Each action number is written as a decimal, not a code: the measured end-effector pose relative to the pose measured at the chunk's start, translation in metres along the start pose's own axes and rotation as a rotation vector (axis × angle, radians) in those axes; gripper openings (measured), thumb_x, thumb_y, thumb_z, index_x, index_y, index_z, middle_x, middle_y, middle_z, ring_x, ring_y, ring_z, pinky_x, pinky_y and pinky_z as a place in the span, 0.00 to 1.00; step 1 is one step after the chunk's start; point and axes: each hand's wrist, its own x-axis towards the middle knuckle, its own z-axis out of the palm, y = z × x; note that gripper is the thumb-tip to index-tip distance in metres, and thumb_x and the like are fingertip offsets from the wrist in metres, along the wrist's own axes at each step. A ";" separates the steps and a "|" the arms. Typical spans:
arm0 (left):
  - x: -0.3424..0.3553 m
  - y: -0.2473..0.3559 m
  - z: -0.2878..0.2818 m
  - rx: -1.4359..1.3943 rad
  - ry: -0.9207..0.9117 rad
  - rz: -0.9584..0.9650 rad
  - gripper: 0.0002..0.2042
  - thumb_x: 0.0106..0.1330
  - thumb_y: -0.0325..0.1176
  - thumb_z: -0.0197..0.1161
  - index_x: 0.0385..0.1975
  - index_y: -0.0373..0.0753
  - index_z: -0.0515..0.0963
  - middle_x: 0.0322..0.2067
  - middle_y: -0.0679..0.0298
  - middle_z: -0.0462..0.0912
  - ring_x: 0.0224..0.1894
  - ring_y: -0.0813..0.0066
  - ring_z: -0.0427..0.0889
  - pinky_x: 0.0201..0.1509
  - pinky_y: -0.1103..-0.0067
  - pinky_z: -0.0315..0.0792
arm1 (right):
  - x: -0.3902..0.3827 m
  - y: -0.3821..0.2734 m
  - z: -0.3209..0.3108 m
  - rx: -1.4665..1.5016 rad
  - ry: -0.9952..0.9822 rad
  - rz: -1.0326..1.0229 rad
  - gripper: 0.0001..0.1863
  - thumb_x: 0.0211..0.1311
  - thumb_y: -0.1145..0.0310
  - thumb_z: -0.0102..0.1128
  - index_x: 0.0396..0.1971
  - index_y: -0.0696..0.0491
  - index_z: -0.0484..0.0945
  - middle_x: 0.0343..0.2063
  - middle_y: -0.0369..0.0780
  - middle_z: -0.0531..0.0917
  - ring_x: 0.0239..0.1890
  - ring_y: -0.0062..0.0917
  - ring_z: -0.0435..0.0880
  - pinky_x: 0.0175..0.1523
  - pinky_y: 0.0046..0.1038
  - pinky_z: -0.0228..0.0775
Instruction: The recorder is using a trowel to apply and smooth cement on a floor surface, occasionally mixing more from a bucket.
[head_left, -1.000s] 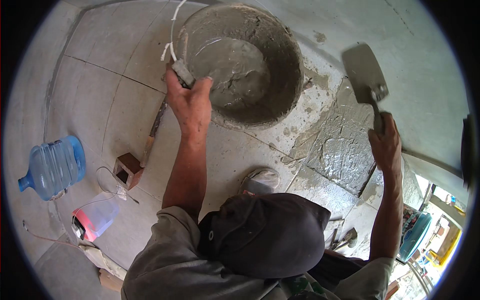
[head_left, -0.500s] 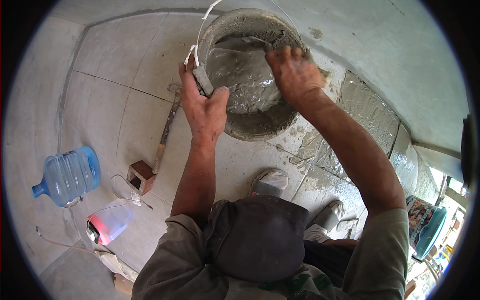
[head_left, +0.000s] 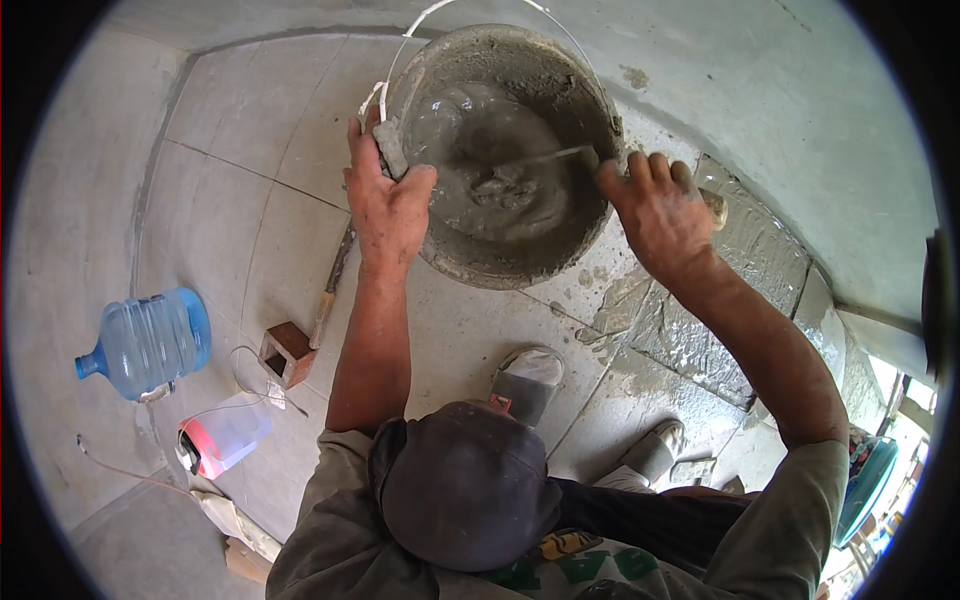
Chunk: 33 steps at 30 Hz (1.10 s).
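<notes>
A round bucket (head_left: 435, 240) of wet grey mortar (head_left: 500, 185) stands on the tiled floor. My left hand (head_left: 390, 205) is closed on the crusted grip of its white wire handle (head_left: 392, 150), at the left rim. My right hand (head_left: 655, 215) holds a trowel (head_left: 715, 208) by its handle at the right rim; the blade reaches into the mortar, seen only as a thin edge. The swirled mortar partly hides it.
On the left lie a blue water jug (head_left: 150, 345), a clear red-ended container (head_left: 235, 440), a hollow brown block (head_left: 285, 355) and a long-handled tool (head_left: 335, 290). Walls bound the floor; mortar coats tiles (head_left: 700, 335) on the right. A teal item (head_left: 865, 485) sits lower right.
My right hand swung left from the wall side into the bucket, then drew slightly back to the right rim with the trowel. The mortar surface is now swirled. My left hand stays on the handle.
</notes>
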 end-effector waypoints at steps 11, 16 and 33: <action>-0.008 0.033 0.032 0.075 -0.048 0.038 0.37 0.46 0.30 0.59 0.63 0.37 0.61 0.65 0.45 0.59 0.61 0.47 0.65 0.68 0.54 0.48 | 0.091 -0.015 -0.025 -0.133 -0.149 0.037 0.26 0.59 0.72 0.57 0.57 0.61 0.64 0.45 0.46 0.74 0.50 0.34 0.73 0.55 0.34 0.67; -0.012 0.030 0.029 -0.040 -0.078 0.037 0.37 0.46 0.30 0.59 0.63 0.36 0.62 0.64 0.44 0.61 0.67 0.45 0.60 0.70 0.51 0.41 | 0.064 -0.033 -0.016 -0.019 0.123 0.041 0.22 0.58 0.69 0.55 0.53 0.60 0.70 0.41 0.42 0.75 0.45 0.30 0.72 0.48 0.30 0.63; -0.001 0.026 0.026 -0.055 -0.073 0.005 0.38 0.46 0.32 0.60 0.65 0.40 0.61 0.64 0.44 0.62 0.65 0.46 0.63 0.71 0.54 0.42 | 0.030 0.019 -0.010 -0.120 0.037 0.013 0.32 0.56 0.72 0.61 0.62 0.55 0.63 0.47 0.43 0.72 0.51 0.28 0.69 0.58 0.30 0.61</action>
